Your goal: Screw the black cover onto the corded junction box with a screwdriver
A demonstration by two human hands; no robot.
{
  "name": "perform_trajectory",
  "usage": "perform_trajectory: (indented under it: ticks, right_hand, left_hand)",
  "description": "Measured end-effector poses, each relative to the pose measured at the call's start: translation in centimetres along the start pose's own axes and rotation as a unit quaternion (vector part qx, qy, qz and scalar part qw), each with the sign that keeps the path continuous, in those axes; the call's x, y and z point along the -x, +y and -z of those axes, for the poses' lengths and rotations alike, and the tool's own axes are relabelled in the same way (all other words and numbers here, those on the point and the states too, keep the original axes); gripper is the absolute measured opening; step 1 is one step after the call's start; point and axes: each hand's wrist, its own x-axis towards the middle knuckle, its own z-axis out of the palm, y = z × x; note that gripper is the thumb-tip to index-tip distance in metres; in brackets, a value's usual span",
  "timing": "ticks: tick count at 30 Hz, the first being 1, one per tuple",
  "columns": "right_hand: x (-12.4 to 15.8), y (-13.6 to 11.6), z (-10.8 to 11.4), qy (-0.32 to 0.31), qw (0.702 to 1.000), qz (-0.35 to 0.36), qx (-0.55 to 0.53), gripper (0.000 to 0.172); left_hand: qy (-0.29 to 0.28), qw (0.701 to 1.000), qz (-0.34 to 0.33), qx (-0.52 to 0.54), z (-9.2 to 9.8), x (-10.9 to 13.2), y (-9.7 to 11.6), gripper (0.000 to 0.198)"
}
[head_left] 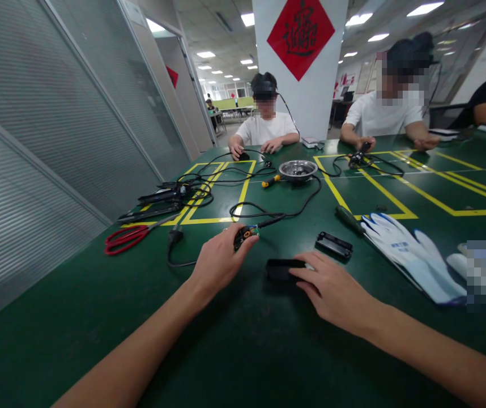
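My left hand [221, 252] pinches a small electronic assembly [249, 232] with a green circuit board edge and a copper-coloured round part; my fingers hide part of it. A black cable [275, 219] runs from the assembly across the table. My right hand [328, 283] grips the right end of a shallow open black plastic case [280, 271], which rests on the table. Beyond that hand lies a black plastic cover [334, 246], apart from the case. A power plug [175, 235] with its cord lies left of my left hand.
Red-handled scissors [127, 239] and cables lie left. A metal bowl [298, 169] and a yellow-black screwdriver [271, 181] stand ahead. To the right are a long screwdriver [349, 220] and white gloves [413, 258]. Co-workers sit across the green table [226, 351].
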Motion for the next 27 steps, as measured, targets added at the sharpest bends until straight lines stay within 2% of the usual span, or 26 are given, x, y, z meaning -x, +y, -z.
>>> perform_trajectory:
  ticks: [2,4,5,9,10,12,15,19,23,27]
  right_hand:
    - [1.9,0.5,0.7,-0.028,0.999,0.009,-0.023,0.03]
    - [3.1,1.0,0.9,-0.027,0.999,0.01,-0.038,0.03]
    - [3.4,1.2,1.0,-0.006,0.999,0.007,-0.04,0.031]
    - [3.2,2.0,1.0,0.155,0.988,0.019,-0.021,0.036]
    - [2.9,2.1,1.0,0.17,0.985,0.032,-0.013,0.039]
    - [2.5,2.2,0.6,0.158,0.986,0.057,0.002,0.041]
    - [2.2,2.2,-0.1,0.113,0.99,0.078,0.011,0.033]
    - [2.4,2.2,-0.5,0.103,0.993,0.058,0.004,0.032]
    - [2.6,2.4,-0.3,0.061,0.998,0.029,0.014,0.037]
    - [2.5,2.3,-0.6,0.004,0.999,0.021,0.024,0.045]
  left_hand:
    - [-0.011,1.0,-0.022,0.003,0.0,0.3,0.4,0.045]
    - [-0.033,0.998,-0.055,0.011,0.0,0.7,0.9,0.044]
    - [-0.047,0.996,-0.075,0.016,0.0,0.8,1.1,0.043]
    - [-0.116,0.979,-0.165,0.037,-0.6,1.7,2.6,0.041]
    - [-0.128,0.973,-0.186,0.04,-0.8,1.9,3.1,0.041]
    - [-0.144,0.964,-0.219,0.048,-1.3,2.4,3.8,0.042]
    - [-0.17,0.952,-0.247,0.065,-1.7,2.8,4.3,0.049]
    - [-0.196,0.943,-0.257,0.078,-1.5,2.8,3.8,0.064]
    - [-0.208,0.94,-0.266,0.057,-1.1,2.4,3.1,0.056]
    - [-0.219,0.933,-0.284,0.022,-0.7,2.4,3.3,0.039]
